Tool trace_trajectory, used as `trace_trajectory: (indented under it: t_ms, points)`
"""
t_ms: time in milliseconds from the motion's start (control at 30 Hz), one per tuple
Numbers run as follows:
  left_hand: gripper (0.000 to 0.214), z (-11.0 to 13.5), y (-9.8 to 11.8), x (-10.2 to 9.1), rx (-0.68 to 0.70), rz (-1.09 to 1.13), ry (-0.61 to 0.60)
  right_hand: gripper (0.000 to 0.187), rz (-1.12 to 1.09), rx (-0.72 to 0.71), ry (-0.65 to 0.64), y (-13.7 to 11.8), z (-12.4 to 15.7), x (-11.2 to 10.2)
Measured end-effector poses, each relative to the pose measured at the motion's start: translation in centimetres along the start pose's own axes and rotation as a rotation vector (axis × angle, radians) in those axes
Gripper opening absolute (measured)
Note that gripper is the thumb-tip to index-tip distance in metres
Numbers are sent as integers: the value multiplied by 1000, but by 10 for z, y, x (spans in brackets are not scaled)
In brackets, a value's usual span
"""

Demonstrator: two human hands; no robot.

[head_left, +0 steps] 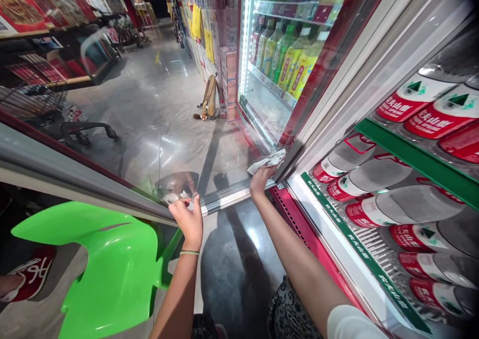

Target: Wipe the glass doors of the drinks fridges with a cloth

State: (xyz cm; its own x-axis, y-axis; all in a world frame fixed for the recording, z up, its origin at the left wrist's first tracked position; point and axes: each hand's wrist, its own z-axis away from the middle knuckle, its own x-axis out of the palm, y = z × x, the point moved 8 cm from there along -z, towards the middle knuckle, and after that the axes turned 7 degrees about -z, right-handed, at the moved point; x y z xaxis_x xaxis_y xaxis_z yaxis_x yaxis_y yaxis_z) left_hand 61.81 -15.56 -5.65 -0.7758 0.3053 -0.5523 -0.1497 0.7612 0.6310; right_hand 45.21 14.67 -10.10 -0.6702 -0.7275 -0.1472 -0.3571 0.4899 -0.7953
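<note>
Hands low at the open cooler, both busy. The left hand (189, 219), thin green band on its wrist, is clamped over the bottom rail of the clear glass cooler door (149, 109), fingers curled round the grey metal edge. A pale scrap shows beside those fingers; cloth or reflection, I cannot tell. The right hand (259, 180) is stretched forward, pinching a white crumpled cloth (268, 160) and pressing it into the bottom corner where the door meets the cabinet frame.

How far along? Judging by the pane, well on: the shop floor reads clean through it, with no streaks or smears that I can make out. The cloth sits right at the hinge-side corner, so I'd say the edges and the lower rail are what's left. The upper door is out of view, so no call there.

The cloth itself is bunched and creased, off-white with greyer folds. A loose flap pokes out past the fingertips towards the frame, and no drips show.

Round about: a bright green plastic chair (112, 259) under the left arm, and clear water bottles with red labels (389, 204) lying on the wire shelves to the right.
</note>
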Motion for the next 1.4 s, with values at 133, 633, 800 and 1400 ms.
trace_trajectory:
  t_ms: [133,633,800,1400]
  points:
    - [34,1,0,-1,-34,8,-20,76,-26,-121,-172,-18,-2,9]
    - [25,1,0,1,-32,-1,-39,67,-20,-82,-90,-34,15,4]
    - [21,0,0,0,-20,4,-34,65,-22,-38,-124,-42,53,20]
    - [14,-12,-6,-25,18,45,-119,59,140,-730,-695,-89,145,83]
